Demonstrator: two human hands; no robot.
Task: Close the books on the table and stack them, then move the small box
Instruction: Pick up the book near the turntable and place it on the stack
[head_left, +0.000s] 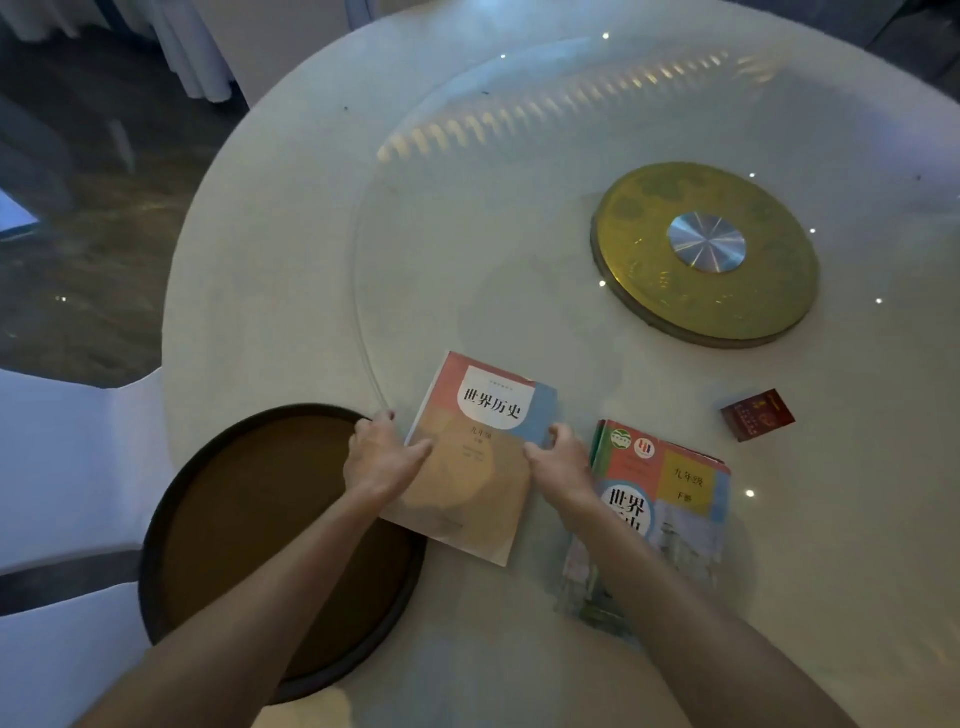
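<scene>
On the table, left hand (382, 452) and right hand (558, 460) grip the closed book (480, 447) by its edges.

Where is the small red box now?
The small red box lies on the table, at the right, apart from the right-hand book and below the gold disc.
</scene>
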